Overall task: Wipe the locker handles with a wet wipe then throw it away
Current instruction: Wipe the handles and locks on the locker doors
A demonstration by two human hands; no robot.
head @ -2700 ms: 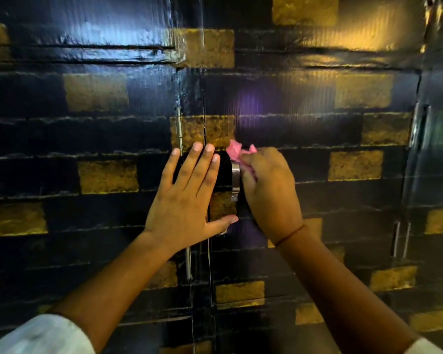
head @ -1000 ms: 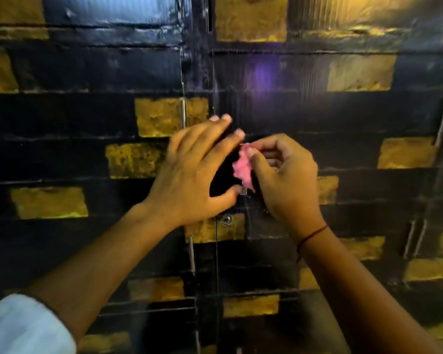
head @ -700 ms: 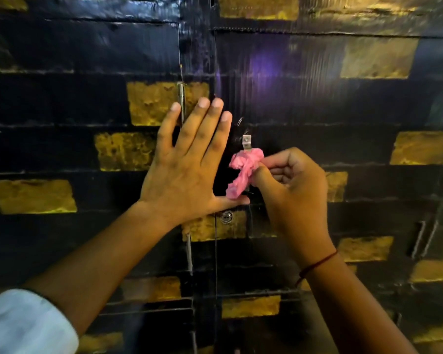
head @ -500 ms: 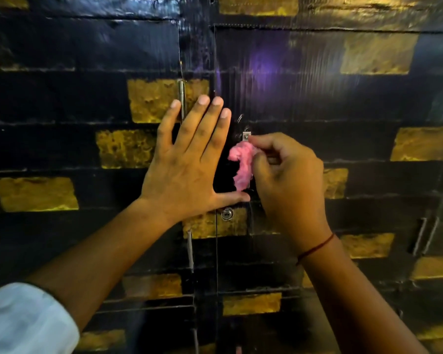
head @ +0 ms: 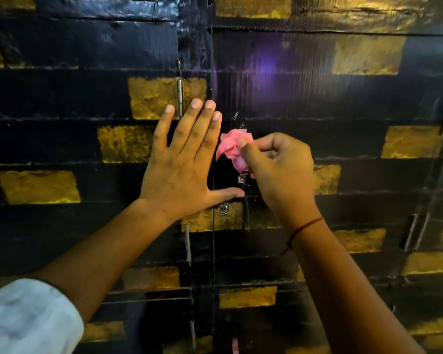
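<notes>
Pink wet wipe (head: 232, 149) sits crumpled against the locker handle (head: 242, 178), pinched by the right hand (head: 279, 169). Just beside the handle, the left hand (head: 182, 169) presses flat on the locker door (head: 317, 111), fingers spread, above the keyhole (head: 223, 208).

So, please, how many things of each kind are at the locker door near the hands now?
Hands: 2, left hand and right hand
Pink wet wipe: 1
Metal handle: 1
Keyhole lock: 1
Hinge: 1
Total: 6
</notes>
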